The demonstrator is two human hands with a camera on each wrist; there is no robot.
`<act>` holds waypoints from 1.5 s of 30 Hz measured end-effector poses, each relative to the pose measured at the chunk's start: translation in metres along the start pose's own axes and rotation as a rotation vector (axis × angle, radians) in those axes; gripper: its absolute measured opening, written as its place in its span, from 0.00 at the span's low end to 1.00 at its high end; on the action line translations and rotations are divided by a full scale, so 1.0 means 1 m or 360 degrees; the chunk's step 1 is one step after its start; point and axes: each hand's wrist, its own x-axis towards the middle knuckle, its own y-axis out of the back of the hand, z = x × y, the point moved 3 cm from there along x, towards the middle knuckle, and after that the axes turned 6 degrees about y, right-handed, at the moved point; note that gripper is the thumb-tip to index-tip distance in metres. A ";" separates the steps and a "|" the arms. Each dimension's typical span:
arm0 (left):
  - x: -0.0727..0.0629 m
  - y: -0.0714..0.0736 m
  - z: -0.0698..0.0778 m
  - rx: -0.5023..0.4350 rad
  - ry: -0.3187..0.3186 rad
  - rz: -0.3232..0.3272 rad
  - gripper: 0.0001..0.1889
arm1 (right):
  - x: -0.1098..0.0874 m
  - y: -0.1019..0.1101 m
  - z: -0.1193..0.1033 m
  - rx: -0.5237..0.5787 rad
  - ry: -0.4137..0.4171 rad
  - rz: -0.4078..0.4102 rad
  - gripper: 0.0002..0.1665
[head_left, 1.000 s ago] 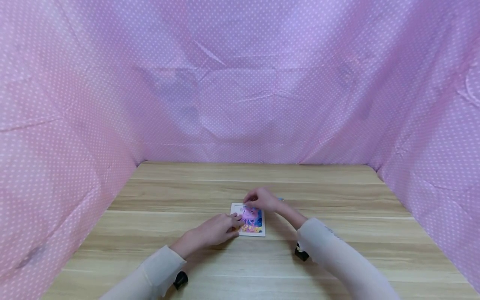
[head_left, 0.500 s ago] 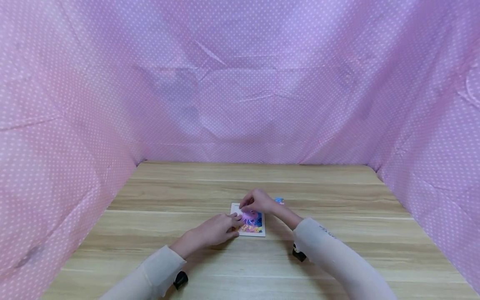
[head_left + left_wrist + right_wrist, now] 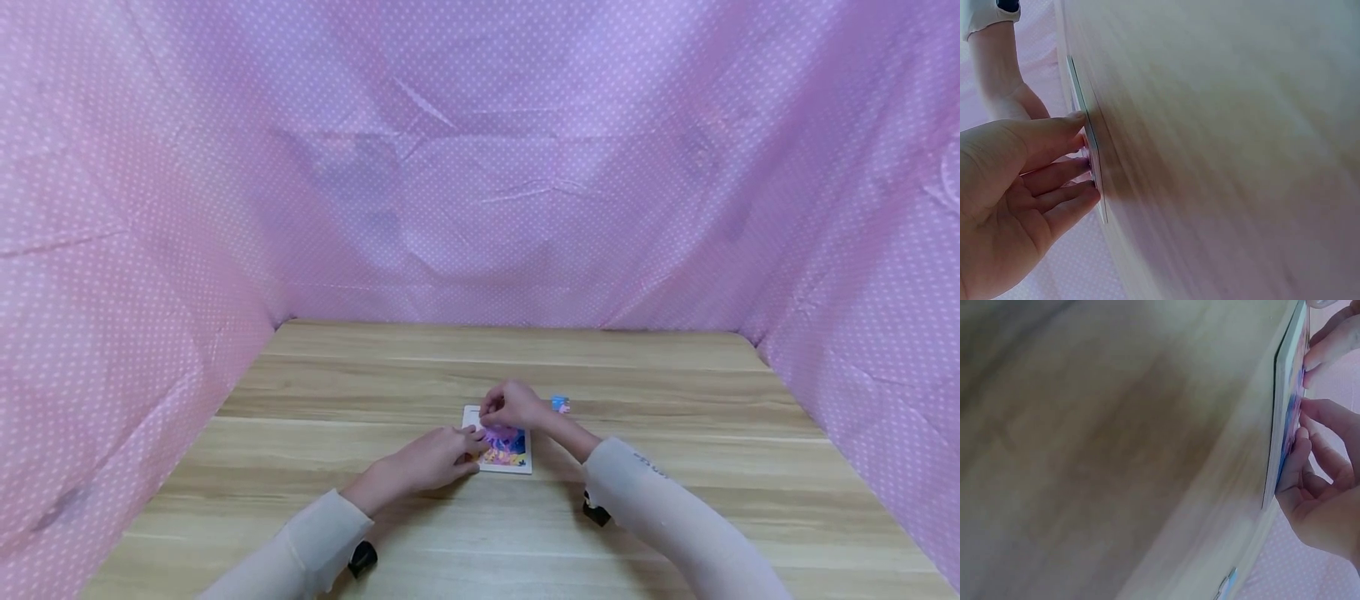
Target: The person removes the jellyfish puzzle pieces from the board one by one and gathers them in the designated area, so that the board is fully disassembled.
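A small jigsaw puzzle board [image 3: 512, 457] with a white border and a pink, purple and blue sea picture lies flat on the table. My left hand [image 3: 437, 459] rests on its left side with fairly straight fingers; in the left wrist view the thumb [image 3: 1063, 128] meets the board's edge. Over the upper left of the board, my right hand [image 3: 517, 406] has its thumb and fingers bent together, pinching a puzzle piece mostly hidden beneath the fingertips. The right wrist view shows these fingers low against the picture's surface [image 3: 1287, 428].
A loose blue and pink puzzle piece [image 3: 560, 404] lies on the wooden table [image 3: 637, 367], right of the board, beyond the right wrist. Pink dotted cloth [image 3: 480, 208] hangs around the table's back and sides.
My right hand has shifted a little left and down over the board, uncovering the loose piece behind the wrist. The left hand and the board have stayed in place.
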 end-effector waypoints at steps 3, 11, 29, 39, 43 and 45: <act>0.001 0.000 0.000 -0.0004 -0.0010 0.0003 0.19 | 0.000 -0.001 0.000 -0.0008 -0.0016 0.0011 0.03; 0.000 -0.001 0.000 -0.0025 -0.0012 0.0014 0.19 | -0.001 -0.001 0.001 -0.0002 -0.0009 0.0010 0.02; 0.001 0.000 0.000 0.0026 0.0017 0.0001 0.18 | -0.006 0.017 0.009 0.0152 0.0249 -0.0303 0.13; 0.006 0.004 0.004 0.0050 -0.0044 0.0014 0.16 | -0.005 0.015 0.006 0.0150 0.0263 -0.0290 0.12; 0.006 0.004 0.003 -0.0002 -0.0036 -0.0039 0.17 | -0.005 0.016 0.007 0.0133 0.0241 -0.0274 0.13; 0.006 0.003 0.002 -0.0022 -0.0024 -0.0065 0.18 | -0.005 0.017 0.009 0.0134 0.0222 -0.0274 0.14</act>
